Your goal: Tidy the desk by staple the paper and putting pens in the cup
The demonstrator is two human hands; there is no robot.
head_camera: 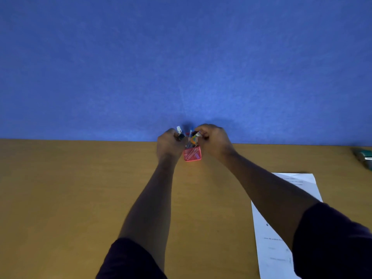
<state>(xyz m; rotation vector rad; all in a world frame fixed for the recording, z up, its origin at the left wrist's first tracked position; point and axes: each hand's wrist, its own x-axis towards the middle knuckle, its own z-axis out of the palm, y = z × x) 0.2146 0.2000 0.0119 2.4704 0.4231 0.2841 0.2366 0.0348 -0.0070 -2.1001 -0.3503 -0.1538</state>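
A small pink see-through cup (192, 155) stands at the far edge of the wooden desk (80, 188), against the blue partition. Several pens (191, 140) stick out of its top. My left hand (168, 144) is at the cup's left, fingers closed around the top of a pen with a black and white end (179, 132). My right hand (214, 140) is at the cup's right, fingers pinched on an orange and grey pen (194, 137) that leans into the cup. The paper (281, 228), white printed sheets, lies on the desk at the right, partly under my right forearm.
A green and grey stapler (364, 157) lies near the desk's far right edge. The blue partition wall (181, 67) rises straight behind the cup. Dark sleeves cover both my upper forearms.
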